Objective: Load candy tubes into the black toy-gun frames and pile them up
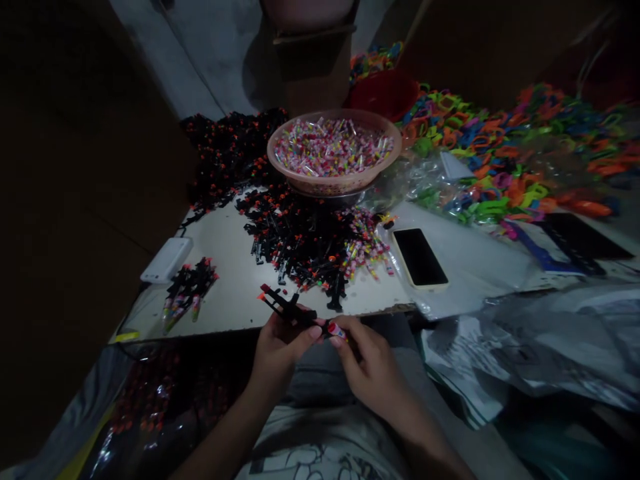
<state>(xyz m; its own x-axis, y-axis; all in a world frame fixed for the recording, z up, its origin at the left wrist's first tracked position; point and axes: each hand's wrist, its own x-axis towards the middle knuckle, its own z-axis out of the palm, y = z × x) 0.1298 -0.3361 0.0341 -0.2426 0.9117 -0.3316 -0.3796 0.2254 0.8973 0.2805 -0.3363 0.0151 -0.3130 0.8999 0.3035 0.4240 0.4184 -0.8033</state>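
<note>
In the curled L hand (281, 343), black toy-gun pcs (295, 312) are held by the front edge of the table (231, 300), long axis slanting far-L to near-R, w/ a red-ended printed tube (337, 330) pinched just beside the near-R end by the R hand (369, 349), contact unclear.

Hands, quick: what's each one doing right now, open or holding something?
Left hand: closed, holding at least one black toy.
Right hand: closed, pinching a small tube between thumb and fingers.
</note>
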